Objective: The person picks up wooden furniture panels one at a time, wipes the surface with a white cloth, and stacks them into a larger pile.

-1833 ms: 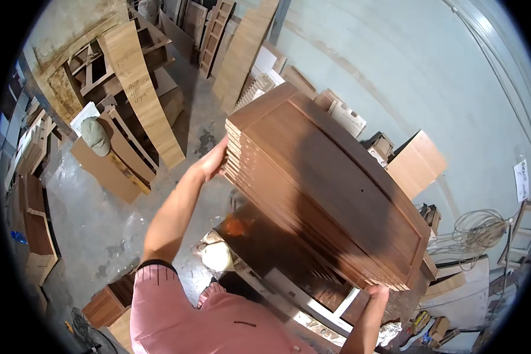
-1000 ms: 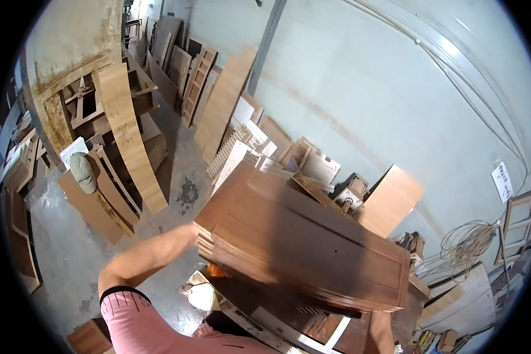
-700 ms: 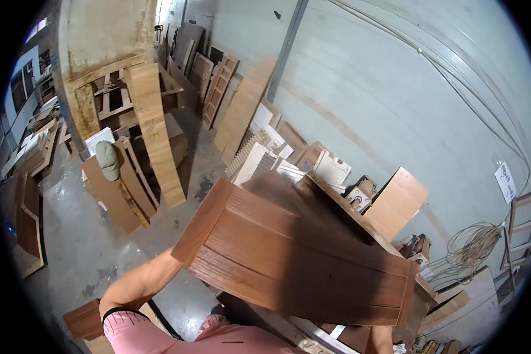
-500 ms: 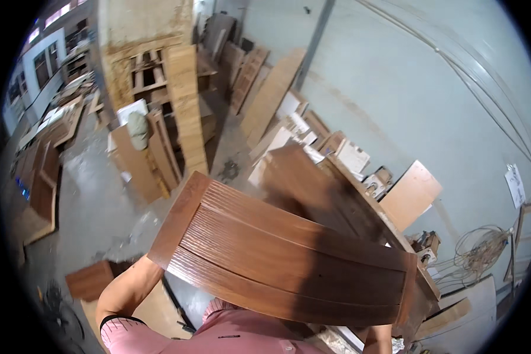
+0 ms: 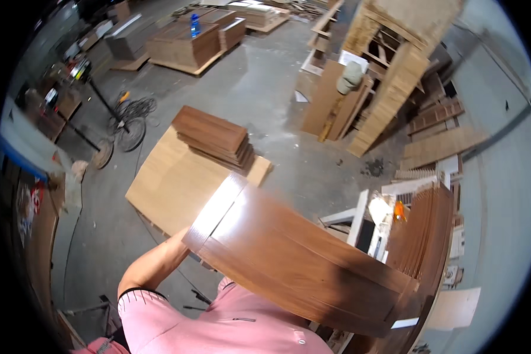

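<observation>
A long brown wooden cabinet door with a framed, recessed middle lies across my front, tilted, with bright glare near its left end. My left hand grips that left end from below; the wrist shows at the edge, but the fingers are hidden behind the wood. My right hand is out of sight, with the door covering that side. Beyond the left end, a stack of similar brown doors rests on a light wooden board. The door's right end overlaps the brown workbench side.
Upright brown slatted pieces stand at the right, beside an orange object. Two round-based stands and coiled cable are at the left. Wrapped wooden cabinets carry a blue bottle. Leaning boards stand farther back.
My view has turned left, bringing the stacked doors and stands into sight. The cabinet door has turned along with me, still held at its left end. My right forearm has left the picture.
</observation>
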Tool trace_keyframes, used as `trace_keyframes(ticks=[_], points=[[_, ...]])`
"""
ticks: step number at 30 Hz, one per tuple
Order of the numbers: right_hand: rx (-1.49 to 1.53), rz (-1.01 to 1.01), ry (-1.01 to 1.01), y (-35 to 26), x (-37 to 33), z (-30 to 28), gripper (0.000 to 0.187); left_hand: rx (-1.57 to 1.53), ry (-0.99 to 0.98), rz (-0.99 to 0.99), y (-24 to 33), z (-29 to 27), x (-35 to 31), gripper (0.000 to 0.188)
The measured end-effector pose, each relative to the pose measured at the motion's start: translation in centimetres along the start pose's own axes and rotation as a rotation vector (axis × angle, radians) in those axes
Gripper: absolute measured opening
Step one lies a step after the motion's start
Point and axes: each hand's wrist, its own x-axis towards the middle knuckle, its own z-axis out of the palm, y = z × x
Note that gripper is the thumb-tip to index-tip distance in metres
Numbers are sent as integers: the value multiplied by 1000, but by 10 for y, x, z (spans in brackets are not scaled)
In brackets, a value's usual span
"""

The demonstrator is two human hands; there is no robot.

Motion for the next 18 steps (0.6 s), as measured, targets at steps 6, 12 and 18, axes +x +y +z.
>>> trace_keyframes(ticks=[6, 12, 18], points=[[-179, 73, -170, 30, 12, 107, 70, -206, 216, 45, -47, -101, -80, 63], [-264, 144, -258, 77, 16, 198, 70, -357, 443, 34, -71, -183, -151, 63], [-319, 206, -309, 110, 15, 287, 71, -479, 595, 24, -74, -242, -179, 63]])
